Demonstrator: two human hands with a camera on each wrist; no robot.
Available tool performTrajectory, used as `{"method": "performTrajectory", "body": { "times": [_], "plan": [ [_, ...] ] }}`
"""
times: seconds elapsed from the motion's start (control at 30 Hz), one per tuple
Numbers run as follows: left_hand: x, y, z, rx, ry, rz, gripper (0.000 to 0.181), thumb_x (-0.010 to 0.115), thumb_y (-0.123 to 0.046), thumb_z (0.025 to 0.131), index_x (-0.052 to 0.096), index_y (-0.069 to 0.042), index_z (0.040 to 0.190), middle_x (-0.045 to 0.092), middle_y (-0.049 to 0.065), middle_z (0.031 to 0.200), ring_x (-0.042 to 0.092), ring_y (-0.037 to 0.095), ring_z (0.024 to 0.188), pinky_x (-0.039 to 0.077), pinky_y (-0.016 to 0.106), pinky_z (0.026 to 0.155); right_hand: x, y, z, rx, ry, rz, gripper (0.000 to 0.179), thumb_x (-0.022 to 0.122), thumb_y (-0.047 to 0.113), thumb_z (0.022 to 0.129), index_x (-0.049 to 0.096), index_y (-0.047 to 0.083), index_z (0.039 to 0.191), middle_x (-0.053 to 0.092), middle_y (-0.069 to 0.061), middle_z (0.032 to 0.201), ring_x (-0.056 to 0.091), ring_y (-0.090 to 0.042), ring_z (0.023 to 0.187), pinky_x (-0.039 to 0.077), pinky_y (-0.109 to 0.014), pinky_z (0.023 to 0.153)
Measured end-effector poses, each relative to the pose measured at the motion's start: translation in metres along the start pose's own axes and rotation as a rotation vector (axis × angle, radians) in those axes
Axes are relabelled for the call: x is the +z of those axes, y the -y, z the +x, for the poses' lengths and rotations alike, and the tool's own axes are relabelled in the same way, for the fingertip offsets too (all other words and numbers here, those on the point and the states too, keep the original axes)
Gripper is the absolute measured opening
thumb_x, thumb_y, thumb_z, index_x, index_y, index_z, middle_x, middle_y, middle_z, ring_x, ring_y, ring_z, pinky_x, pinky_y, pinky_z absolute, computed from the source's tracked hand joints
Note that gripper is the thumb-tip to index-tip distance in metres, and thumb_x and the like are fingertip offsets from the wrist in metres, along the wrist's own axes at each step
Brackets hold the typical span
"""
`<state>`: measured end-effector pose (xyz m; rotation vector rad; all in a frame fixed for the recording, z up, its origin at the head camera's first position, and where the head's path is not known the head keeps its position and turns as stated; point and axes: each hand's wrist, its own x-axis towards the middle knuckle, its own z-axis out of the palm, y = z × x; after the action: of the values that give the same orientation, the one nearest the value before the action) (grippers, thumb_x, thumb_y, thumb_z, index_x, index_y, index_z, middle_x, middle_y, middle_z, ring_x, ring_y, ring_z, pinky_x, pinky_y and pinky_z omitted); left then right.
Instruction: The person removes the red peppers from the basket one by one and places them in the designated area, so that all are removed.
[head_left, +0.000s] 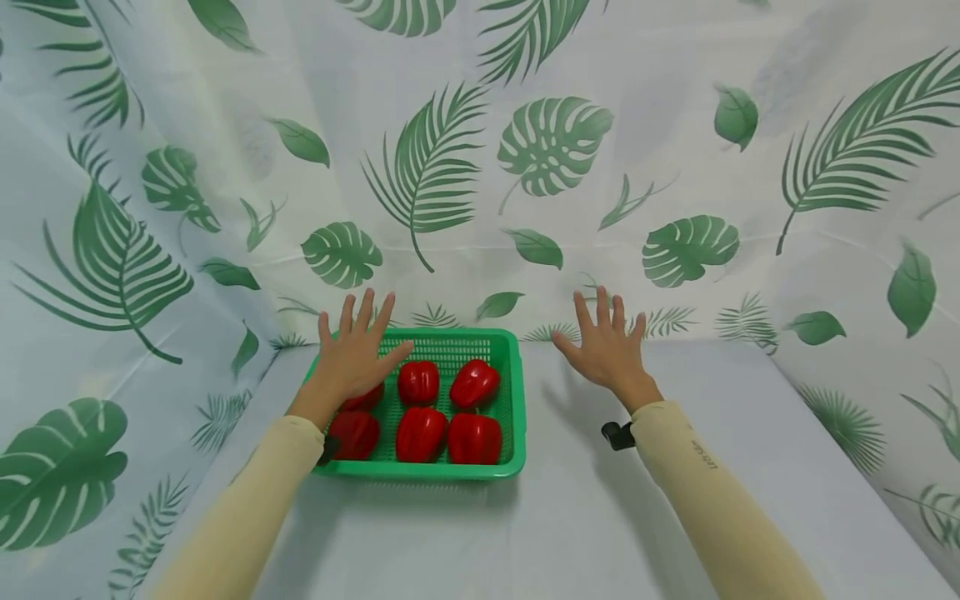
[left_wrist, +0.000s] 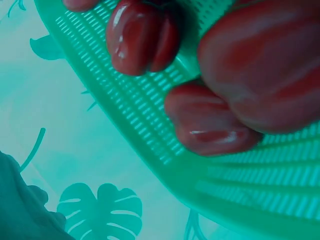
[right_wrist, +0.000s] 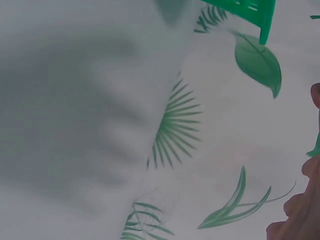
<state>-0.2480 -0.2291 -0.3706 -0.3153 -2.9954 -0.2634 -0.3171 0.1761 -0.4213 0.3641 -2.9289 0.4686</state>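
Red peppers: six in the head view, glossy, in two rows of three (head_left: 422, 434), all inside the green basket; front-row middle and right ones touch or nearly touch.
Green basket: slotted plastic, rim (head_left: 427, 471) whole along front and right; sits left of centre on the bench (head_left: 540, 533), near its back edge.
In the way: left hand (head_left: 351, 362) and its wrist cover the basket's rear-left corner and part of the rear-left pepper; a pale yellow sleeve (head_left: 247, 508) and a dark wrist device (head_left: 327, 450) crowd the front-left corner.
Surroundings: white sheeting (head_left: 465, 58) printed with green leaves rises behind the bench and at both sides.
Left wrist view: green-blue cast; peppers seen close against the slotted wall, one large pepper overlapping a smaller one; a reddish shape at the top edge is cut off, identity unclear.
Right wrist view: only a corner of the basket at top; a soft shadow on the bench; fingers (right_wrist: 300, 212) at the right edge.
Left hand state: fingers straight, spread apart, thumb out, above the basket; contact with the rim cannot be told.
Right hand state: right hand (head_left: 606, 354) likewise spread, right of the basket and apart from it.
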Motion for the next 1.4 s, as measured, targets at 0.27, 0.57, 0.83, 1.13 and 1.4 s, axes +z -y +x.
{"method": "performTrajectory", "body": {
  "times": [0.27,0.57,0.83,1.13,1.4],
  "plan": [
    [0.003,0.008,-0.028,0.024,-0.011,0.015,0.088,0.044,-0.065,0.108,0.011,-0.019,0.174,-0.001,0.018,0.179,-0.004,0.048,0.161,-0.007,0.077,0.120,-0.003,0.018,0.005,-0.030,-0.004,0.022,0.091,0.041,0.064,0.107,0.014,0.008,0.173,-0.002,-0.029,0.176,-0.001,-0.053,0.160,-0.006,-0.081,0.118],
    [0.010,0.025,-0.057,-0.021,0.009,-0.018,0.092,0.051,-0.063,0.105,0.015,-0.014,0.174,0.004,0.021,0.178,-0.001,0.050,0.160,-0.006,0.078,0.120,-0.009,0.032,0.007,-0.046,0.012,0.111,0.090,0.042,0.062,0.108,0.010,0.007,0.173,-0.004,-0.028,0.176,-0.002,-0.053,0.160,-0.002,-0.078,0.120],
    [0.020,0.045,-0.082,-0.062,0.032,-0.061,0.097,0.053,-0.066,0.103,0.014,-0.011,0.173,0.003,0.022,0.178,0.000,0.051,0.160,-0.005,0.078,0.119,-0.014,0.044,0.009,-0.037,0.038,0.235,0.092,0.042,0.062,0.108,0.008,0.006,0.172,-0.005,-0.029,0.175,-0.001,-0.053,0.160,-0.002,-0.076,0.122],
    [0.032,0.061,-0.100,-0.069,0.057,-0.131,0.105,0.060,-0.066,0.098,0.017,-0.003,0.171,0.007,0.027,0.176,0.005,0.055,0.158,0.000,0.080,0.119,-0.015,0.051,0.012,-0.035,0.035,0.302,0.090,0.042,0.060,0.108,0.007,0.008,0.173,-0.003,-0.027,0.176,0.000,-0.050,0.161,-0.001,-0.072,0.124],
    [0.041,0.069,-0.109,-0.092,0.088,-0.132,0.110,0.060,-0.067,0.098,0.017,0.006,0.168,0.010,0.030,0.175,0.007,0.056,0.157,0.006,0.078,0.121,-0.013,0.058,0.014,-0.046,0.062,0.394,0.089,0.041,0.059,0.110,0.005,0.007,0.173,-0.002,-0.026,0.177,0.000,-0.045,0.162,0.001,-0.071,0.125]
  ]
}}
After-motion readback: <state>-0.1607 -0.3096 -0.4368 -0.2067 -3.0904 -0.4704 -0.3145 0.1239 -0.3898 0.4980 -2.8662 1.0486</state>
